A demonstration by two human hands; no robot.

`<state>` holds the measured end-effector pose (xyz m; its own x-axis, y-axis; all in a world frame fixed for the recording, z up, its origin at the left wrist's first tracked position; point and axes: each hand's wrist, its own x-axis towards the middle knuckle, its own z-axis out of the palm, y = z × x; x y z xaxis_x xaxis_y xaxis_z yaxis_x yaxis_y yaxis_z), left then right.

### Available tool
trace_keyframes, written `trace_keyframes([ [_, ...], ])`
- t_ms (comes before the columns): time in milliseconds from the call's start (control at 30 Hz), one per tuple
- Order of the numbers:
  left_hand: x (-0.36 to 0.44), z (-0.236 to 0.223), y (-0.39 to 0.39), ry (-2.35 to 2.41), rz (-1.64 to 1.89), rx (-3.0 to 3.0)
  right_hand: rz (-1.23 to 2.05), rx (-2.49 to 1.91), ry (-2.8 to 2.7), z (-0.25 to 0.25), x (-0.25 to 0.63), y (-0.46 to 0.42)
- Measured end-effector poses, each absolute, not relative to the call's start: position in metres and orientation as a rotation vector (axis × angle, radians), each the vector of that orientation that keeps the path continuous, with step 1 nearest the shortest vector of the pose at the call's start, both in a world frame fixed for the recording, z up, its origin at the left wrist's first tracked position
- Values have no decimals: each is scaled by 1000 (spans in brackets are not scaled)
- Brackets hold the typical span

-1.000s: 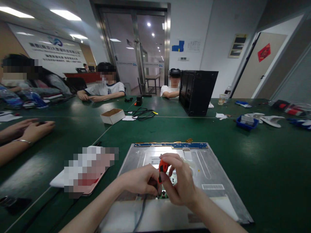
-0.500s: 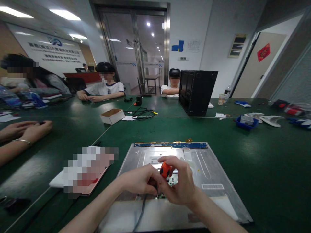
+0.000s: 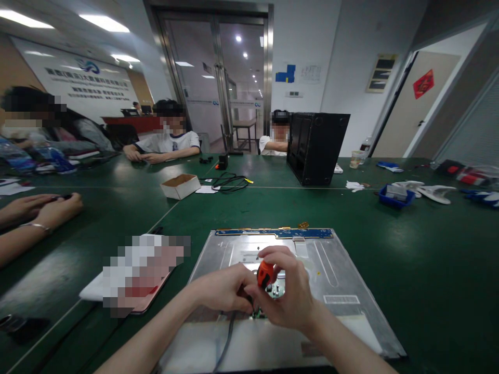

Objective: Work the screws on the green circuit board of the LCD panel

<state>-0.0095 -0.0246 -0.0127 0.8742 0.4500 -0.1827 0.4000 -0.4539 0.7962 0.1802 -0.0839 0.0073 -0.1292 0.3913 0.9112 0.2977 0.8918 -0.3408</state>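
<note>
An orange and black screwdriver [image 3: 265, 274] stands roughly upright over a green circuit board [image 3: 278, 289]; my fingers hide its shaft and tip. My right hand [image 3: 292, 291] pinches the handle between thumb and fingers. Close beside it, my left hand [image 3: 234, 288] rests low over the board with fingers pressed together. What they hold is hidden. A dark cable [image 3: 229, 337] runs from under the left hand toward me. Below both hands lies a flat metal-backed display panel [image 3: 339, 275], with a blue circuit strip [image 3: 253, 234] along its far edge.
Left of the panel lies a pink phone-like object [image 3: 171, 259] by a white packet. Farther off are a small open box [image 3: 180, 187], a coiled black cable [image 3: 230, 182], a black computer case [image 3: 319, 148] and a blue tray [image 3: 395, 196]. Co-worker's hands [image 3: 58, 210] are at left.
The screwdriver handle has turned, showing different black markings. My right fingers have shifted slightly around it, while my left hand stays in place.
</note>
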Motion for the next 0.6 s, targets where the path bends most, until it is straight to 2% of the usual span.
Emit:
trace_keyframes([
  [600,-10,-16,-25,647,69,2146,26,-556,-1754,9,179,-84],
])
